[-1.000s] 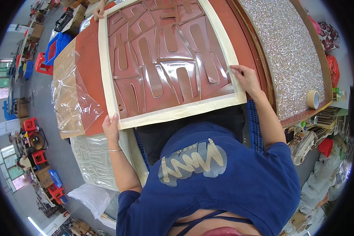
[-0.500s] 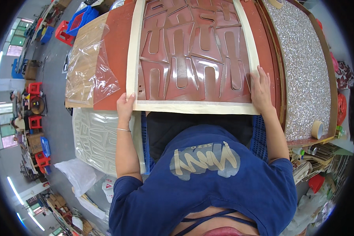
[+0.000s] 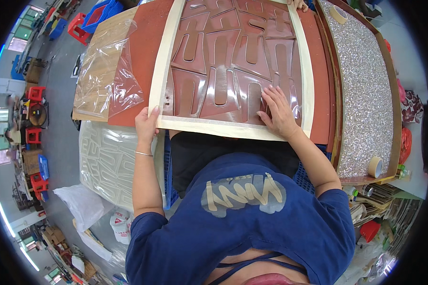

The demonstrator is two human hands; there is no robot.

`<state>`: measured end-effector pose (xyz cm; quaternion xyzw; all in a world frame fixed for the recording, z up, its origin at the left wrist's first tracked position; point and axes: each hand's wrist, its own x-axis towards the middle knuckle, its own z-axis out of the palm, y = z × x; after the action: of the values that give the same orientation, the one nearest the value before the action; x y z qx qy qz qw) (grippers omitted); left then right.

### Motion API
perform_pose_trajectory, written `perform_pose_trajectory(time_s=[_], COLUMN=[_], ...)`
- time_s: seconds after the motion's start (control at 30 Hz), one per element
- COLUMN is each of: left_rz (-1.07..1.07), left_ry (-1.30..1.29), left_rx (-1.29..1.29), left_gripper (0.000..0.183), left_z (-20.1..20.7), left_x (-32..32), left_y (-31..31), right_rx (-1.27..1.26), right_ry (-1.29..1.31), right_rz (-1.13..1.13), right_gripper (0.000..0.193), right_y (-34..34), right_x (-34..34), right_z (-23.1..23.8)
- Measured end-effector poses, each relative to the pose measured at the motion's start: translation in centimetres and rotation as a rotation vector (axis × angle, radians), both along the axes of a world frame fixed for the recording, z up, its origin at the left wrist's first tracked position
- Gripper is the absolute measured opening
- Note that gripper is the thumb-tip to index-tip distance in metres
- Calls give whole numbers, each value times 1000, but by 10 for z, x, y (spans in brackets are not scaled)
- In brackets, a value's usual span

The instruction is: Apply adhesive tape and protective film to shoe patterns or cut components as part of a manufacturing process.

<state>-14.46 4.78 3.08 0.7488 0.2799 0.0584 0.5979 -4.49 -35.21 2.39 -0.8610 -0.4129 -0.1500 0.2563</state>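
A clear plastic sheet (image 3: 226, 111) with cut-out, letter-like shapes lies over a red-brown board (image 3: 140, 57). Cream masking tape (image 3: 209, 125) borders it on the sides I can see. My left hand (image 3: 146, 126) is closed on the near left corner, thumb on top of the tape. Flat on the sheet near its front edge rests my right hand (image 3: 279, 114), fingers stretched and spread, nothing held. At the far right corner, another person's hand (image 3: 298, 4) touches the taped edge.
Thin clear film (image 3: 128, 88) overlaps a wooden board (image 3: 96, 61) on the left. A pale moulded sheet (image 3: 110, 164) lies below it. On the right, a glittery silver panel (image 3: 366, 90) carries tape rolls (image 3: 375, 167). Blue crates (image 3: 172, 175) stand beneath the board.
My right hand has moved left from the sheet's right border onto its surface. The near left corner has shifted left with my left hand. Another person's hand has appeared at the far right corner.
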Motion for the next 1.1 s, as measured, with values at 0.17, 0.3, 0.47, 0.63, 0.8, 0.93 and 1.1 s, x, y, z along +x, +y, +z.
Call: perform_pose_trajectory(time_s=[0.17, 0.3, 0.47, 0.63, 0.8, 0.93, 1.1], left_rz=[-13, 6, -5, 12, 16, 1, 0], left_ry=[-149, -148, -29, -28, -12, 3, 38], left_rx=[-63, -66, -30, 23, 51, 66, 146], left_gripper=[24, 22, 21, 24, 25, 25, 23], left_z=[0, -7, -15, -15, -17, -14, -17], left_x=[-3, -8, -5, -4, -3, -2, 1], left_y=[7, 9, 6, 3, 3, 1, 3], right_rx=[-64, -53, -92, -103, -98, -132, -132], right_ry=[-21, 1, -4, 12, 13, 6, 9], right_rz=[2, 46, 66, 68, 58, 77, 115], right_gripper=[57, 54, 43, 41, 40, 40, 37], right_y=[3, 5, 5, 7, 7, 6, 6], right_x=[-1, 0, 0, 0, -2, 0, 5], right_z=[1, 2, 3, 5, 4, 4, 8])
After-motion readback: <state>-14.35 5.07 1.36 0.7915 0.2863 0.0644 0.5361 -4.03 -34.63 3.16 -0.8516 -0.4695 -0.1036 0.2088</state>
